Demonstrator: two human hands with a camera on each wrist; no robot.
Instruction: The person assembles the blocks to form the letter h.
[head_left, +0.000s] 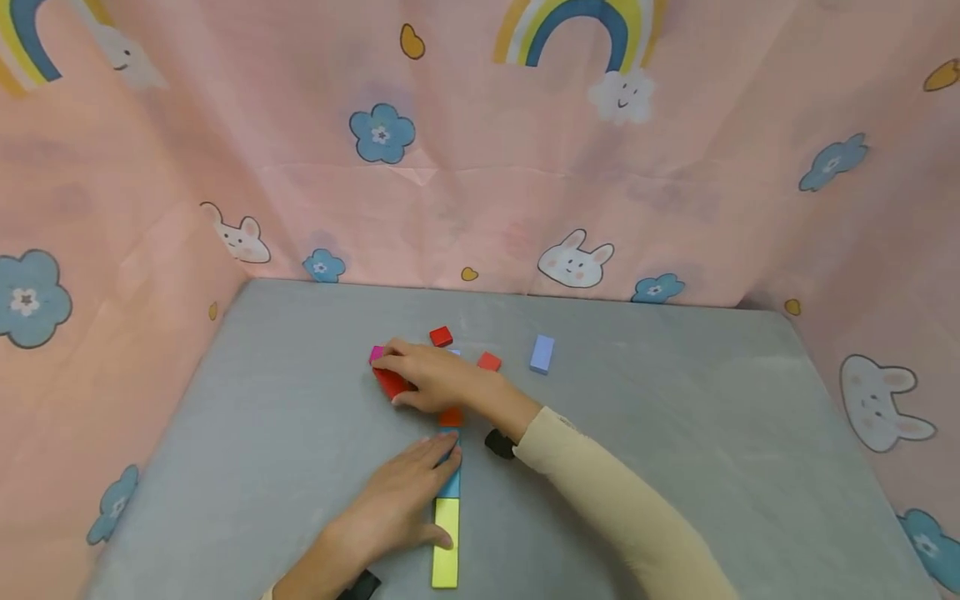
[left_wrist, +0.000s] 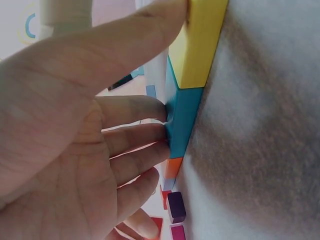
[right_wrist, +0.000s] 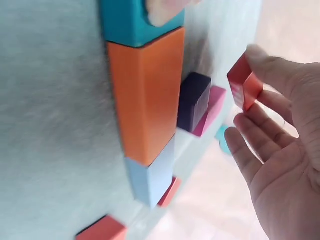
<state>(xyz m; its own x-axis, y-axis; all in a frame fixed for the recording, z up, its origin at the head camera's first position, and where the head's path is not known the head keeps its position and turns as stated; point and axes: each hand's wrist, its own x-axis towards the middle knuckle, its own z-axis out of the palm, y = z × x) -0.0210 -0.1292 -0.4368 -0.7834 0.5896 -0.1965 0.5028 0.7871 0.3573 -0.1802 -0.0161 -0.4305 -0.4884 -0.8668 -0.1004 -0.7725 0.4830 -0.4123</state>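
Observation:
My right hand (head_left: pixel 431 375) pinches a red block (right_wrist: pixel 245 82) between thumb and fingers, raised off the table in the right wrist view. Below it lie a dark purple block (right_wrist: pixel 194 100) and a magenta block (right_wrist: pixel 212 110). A straight row runs away from me: yellow blocks (head_left: pixel 446 550), teal blocks (head_left: pixel 450 485), an orange block (right_wrist: pixel 145 95) and a light blue block (right_wrist: pixel 152 175). My left hand (head_left: pixel 401 500) lies along the row, fingertips touching the teal part and thumb on the yellow. In the head view, the right hand covers much of the row's far end.
Beyond the row's far end lies a small red block (head_left: pixel 441 336). Another red block (head_left: pixel 490 362) and a periwinkle block (head_left: pixel 542 354) lie to the right. The grey table (head_left: pixel 675 433) meets a pink patterned cloth (head_left: pixel 465 217) at its back and sides.

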